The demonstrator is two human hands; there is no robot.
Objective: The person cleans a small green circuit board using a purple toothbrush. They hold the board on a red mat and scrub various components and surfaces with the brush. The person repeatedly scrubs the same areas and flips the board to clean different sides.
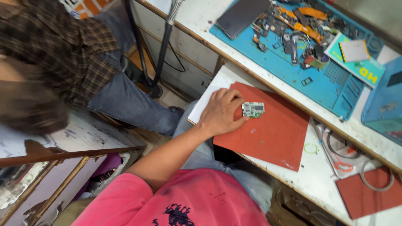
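My left hand (221,112) rests palm down on a red mat (272,129) that lies on the white workbench (318,175). Its fingertips and thumb pinch the left edge of a small green circuit board (253,109), which lies flat on the mat. My forearm reaches in from the lower left, out of a pink sleeve. My right hand is not in view.
A blue work mat (322,83) beyond holds several small phone parts, orange flex strips and a dark flat panel (243,14). A blue device (385,100) stands at the right, a second red mat (368,196) and wire loops at the lower right. Another person in a plaid shirt (63,46) sits at the left.
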